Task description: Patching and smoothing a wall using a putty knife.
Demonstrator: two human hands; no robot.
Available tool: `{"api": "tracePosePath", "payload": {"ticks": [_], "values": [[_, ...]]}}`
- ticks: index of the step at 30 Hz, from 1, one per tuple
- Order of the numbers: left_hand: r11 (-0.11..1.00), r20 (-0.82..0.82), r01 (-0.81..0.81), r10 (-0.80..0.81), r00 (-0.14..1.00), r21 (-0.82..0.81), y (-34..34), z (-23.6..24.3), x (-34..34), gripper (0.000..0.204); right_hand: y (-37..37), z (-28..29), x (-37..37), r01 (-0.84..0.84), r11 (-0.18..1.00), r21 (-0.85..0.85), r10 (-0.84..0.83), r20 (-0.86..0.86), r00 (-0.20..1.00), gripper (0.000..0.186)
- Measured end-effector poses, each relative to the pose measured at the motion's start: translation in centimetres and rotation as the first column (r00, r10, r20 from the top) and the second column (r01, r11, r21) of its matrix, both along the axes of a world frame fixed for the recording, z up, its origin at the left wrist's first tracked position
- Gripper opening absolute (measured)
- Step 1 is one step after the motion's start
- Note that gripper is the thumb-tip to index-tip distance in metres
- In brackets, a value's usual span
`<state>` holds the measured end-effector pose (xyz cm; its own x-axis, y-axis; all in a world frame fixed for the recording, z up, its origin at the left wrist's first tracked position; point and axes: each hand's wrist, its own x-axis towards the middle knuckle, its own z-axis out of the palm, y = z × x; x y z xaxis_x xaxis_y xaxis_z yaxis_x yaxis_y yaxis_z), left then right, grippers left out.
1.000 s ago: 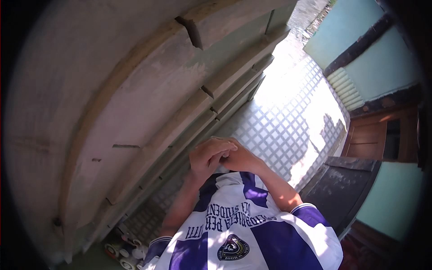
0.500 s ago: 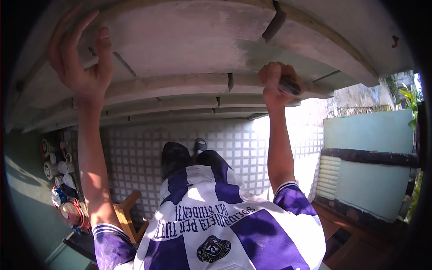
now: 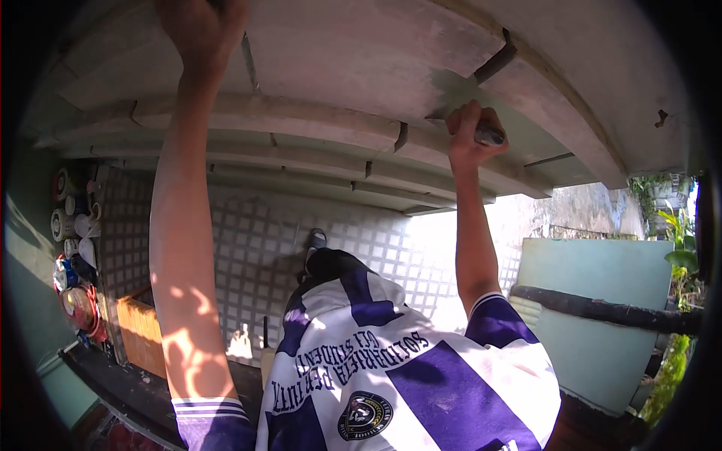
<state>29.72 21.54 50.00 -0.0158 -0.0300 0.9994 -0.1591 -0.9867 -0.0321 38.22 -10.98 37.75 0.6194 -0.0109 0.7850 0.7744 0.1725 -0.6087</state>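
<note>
My right hand [image 3: 468,139] is raised and shut on a small tool with a dark handle [image 3: 490,135]. Its flat blade [image 3: 445,114] lies against a step of the grey concrete moulding [image 3: 323,124] overhead. My left hand [image 3: 201,30] is stretched up higher at the left, pressed against the flat concrete slab [image 3: 361,45] and holding nothing. Its fingertips are cut off by the top of the picture. My purple and white shirt [image 3: 391,376] fills the lower middle.
Far below lies a grid-patterned tiled floor [image 3: 248,248]. Several paint cans and tubs [image 3: 71,263] and an orange wooden bench [image 3: 139,334] stand at the left. A dark rail [image 3: 602,308] crosses a pale green wall panel [image 3: 594,270] at the right, with plants [image 3: 677,255] beyond.
A second ago both hands were together at my chest. They rose to the moulding; since then my left hand has gone higher and my right hand with the tool has shifted rightward.
</note>
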Motion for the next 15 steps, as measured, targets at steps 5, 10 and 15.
{"api": "tracePosePath", "payload": {"ticks": [5, 10, 15], "values": [[0.999, -0.076, -0.034, 0.034, 0.996, 0.009, 0.2, -0.3, 0.5, 0.024, -2.1, 0.8, -1.5, 0.109, 0.993, -0.046, -0.097, 0.212, 0.972, 0.034], [0.966, -0.054, 0.130, -0.145, 0.988, -0.223, -1.6, 0.5, -1.1, 0.021, -1.6, 1.9, -1.0, 0.078, 0.996, -0.049, -0.074, 0.074, 0.995, 0.036], [0.478, 0.314, 0.770, -0.720, 0.619, -0.422, -3.1, 0.2, 1.2, 0.021, -2.9, -0.6, 0.8, 0.234, 0.959, -0.158, -0.205, 0.181, 0.962, 0.035]]}}
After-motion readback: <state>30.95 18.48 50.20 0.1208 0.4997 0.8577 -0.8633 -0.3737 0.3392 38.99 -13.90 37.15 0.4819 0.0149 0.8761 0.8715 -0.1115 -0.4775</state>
